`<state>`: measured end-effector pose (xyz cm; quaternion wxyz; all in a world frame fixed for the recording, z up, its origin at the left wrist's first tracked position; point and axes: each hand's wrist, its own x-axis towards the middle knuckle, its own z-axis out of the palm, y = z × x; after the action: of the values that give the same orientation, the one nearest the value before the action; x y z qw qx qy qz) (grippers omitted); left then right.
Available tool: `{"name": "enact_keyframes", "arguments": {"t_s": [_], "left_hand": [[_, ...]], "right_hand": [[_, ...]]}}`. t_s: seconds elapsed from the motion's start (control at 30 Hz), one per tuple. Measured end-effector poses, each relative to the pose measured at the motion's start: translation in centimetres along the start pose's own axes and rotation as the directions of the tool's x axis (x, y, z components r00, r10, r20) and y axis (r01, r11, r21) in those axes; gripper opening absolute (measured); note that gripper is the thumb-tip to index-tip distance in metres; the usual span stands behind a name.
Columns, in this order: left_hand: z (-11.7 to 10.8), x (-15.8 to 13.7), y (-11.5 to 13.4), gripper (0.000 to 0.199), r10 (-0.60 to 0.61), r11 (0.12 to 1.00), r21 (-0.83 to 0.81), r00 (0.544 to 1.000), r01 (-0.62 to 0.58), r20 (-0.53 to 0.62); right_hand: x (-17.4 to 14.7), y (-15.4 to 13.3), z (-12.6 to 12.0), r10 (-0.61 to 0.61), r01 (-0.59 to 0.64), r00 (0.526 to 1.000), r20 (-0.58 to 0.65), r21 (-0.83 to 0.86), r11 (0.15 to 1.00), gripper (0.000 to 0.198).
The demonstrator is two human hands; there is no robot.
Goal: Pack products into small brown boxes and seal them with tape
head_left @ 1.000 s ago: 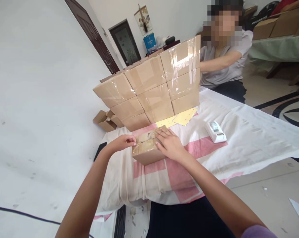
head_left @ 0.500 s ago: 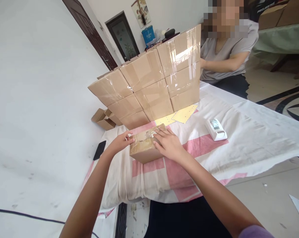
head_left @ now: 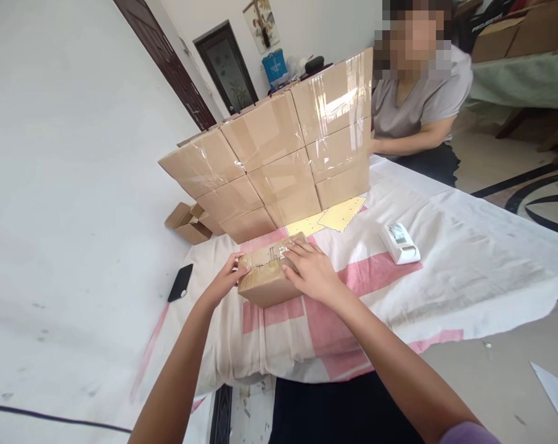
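Observation:
A small taped cardboard box (head_left: 269, 290) sits on the cloth-covered table directly in front of me. Clear tape and a few dark printed marks show along its top, where a seam runs. My left hand (head_left: 227, 277) grips its left end, thumb on top and fingers round the side. Across the right part of the top lies my right hand (head_left: 309, 265), palm down with its fingers stretched out and slightly apart. That hand covers the box's right end.
Behind it stands a wall of stacked, taped cardboard boxes (head_left: 279, 166). Yellow dotted sheets (head_left: 343, 214) lie at its foot. A white device (head_left: 399, 243) is on the right, a black phone (head_left: 180, 282) and an open carton (head_left: 187, 223) on the left. Another person (head_left: 412, 111) sits beyond.
The whole view has shifted slightly. My left hand has slid a little round the box's left end; my right hand stays on top. The box keeps its place on the cloth.

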<state>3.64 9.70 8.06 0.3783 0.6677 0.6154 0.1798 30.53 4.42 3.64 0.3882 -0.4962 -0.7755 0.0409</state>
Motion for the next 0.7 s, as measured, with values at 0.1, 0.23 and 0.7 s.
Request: {"name": "enact_keyframes", "arguments": {"t_s": [0.1, 0.23, 0.7], "left_hand": [[0.7, 0.4, -0.3, 0.057, 0.018, 0.999, -0.044, 0.998, -0.021, -0.063], [1.2, 0.4, -0.8, 0.058, 0.007, 0.990, -0.139, 0.999, -0.012, -0.036], [2.6, 1.6, -2.1, 0.068, 0.000, 0.962, -0.270, 0.985, -0.048, -0.175]], "right_hand": [[0.1, 0.0, 0.0, 0.008, -0.008, 1.000, 0.005, 0.009, 1.000, 0.036], [0.0, -0.1, -0.1, 0.025, -0.025, 1.000, 0.012, 0.017, 1.000, 0.036], [0.1, -0.2, 0.0, 0.053, -0.052, 0.998, -0.013, 0.048, 0.997, 0.032]]}}
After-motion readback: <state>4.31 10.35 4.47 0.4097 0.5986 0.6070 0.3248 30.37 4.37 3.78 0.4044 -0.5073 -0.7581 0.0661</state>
